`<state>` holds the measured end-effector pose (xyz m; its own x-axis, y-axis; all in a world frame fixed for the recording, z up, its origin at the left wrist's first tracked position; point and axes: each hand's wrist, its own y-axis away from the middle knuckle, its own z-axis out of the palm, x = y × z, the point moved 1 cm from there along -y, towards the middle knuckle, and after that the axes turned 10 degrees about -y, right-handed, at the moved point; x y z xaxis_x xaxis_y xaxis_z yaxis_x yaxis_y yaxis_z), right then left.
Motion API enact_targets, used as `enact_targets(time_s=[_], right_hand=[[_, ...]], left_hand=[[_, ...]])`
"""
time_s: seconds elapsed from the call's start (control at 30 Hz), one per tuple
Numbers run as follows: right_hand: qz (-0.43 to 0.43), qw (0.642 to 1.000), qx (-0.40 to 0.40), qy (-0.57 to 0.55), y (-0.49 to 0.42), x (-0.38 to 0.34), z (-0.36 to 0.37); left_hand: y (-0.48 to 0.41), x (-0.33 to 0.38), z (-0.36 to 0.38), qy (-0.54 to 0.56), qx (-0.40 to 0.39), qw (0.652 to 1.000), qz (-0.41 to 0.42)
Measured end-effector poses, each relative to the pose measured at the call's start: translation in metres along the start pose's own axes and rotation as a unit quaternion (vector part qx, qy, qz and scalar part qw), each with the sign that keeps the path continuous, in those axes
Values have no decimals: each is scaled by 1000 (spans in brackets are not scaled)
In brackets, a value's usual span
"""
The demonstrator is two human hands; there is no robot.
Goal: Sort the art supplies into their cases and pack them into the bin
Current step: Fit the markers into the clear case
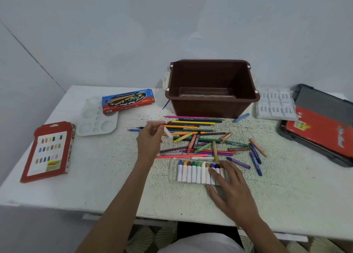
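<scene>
My left hand point(150, 138) pinches a white marker point(167, 133) above the left end of a loose pile of coloured pencils and crayons point(198, 136). My right hand point(231, 188) lies flat, fingers spread, on the right end of a clear marker case point(193, 173) that holds a row of white markers with coloured caps. The brown bin point(211, 88) stands open behind the pile, with a flat case lying on its bottom.
A red oil pastel box point(48, 151) lies at the left, beside a white paint palette point(95, 117) and a blue-red watercolour box point(128, 101). At the right sit a white plastic insert tray point(275, 104) and a red and grey case point(321, 126).
</scene>
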<state>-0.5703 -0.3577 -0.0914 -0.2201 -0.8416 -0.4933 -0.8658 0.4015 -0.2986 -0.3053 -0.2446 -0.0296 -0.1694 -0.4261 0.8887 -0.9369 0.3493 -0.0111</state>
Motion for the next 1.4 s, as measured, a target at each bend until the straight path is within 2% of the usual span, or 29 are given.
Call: enact_targets(time_s=[0.13,0.23,0.37,0.47,0.77,0.9,1.03,1.2,1.4], right_hand=[[1,1000,-1,3,0,-1,-1],[3,1000,-2,3,0,-1,-2],[4,1000,-4,2,0,-1,-1],[6,1000,-4,-1,0,-1,-1],[6,1000,-2,0,0,-2,0],[4,1000,0,2,-1,-2,0],[7,1000,-3,3,-1,-2,0],[10,1000,-5,8,-1,-2,1],[12,1000,-5,12,-1,-3,2]], left_hand=[[16,1,-14,12,-39,999,-10],[30,-5,-17,-12,-105,994,1],[47,-17,-16,-83,-191,977,52],[56,-19,-16,-120,-221,966,63],[59,-25,-19,-215,-211,949,91],[62,-30,-20,-211,-209,950,97],[65,-40,-19,-213,-215,943,140],[65,-52,-19,-249,-181,924,229],[73,-58,-17,-261,-139,924,242]])
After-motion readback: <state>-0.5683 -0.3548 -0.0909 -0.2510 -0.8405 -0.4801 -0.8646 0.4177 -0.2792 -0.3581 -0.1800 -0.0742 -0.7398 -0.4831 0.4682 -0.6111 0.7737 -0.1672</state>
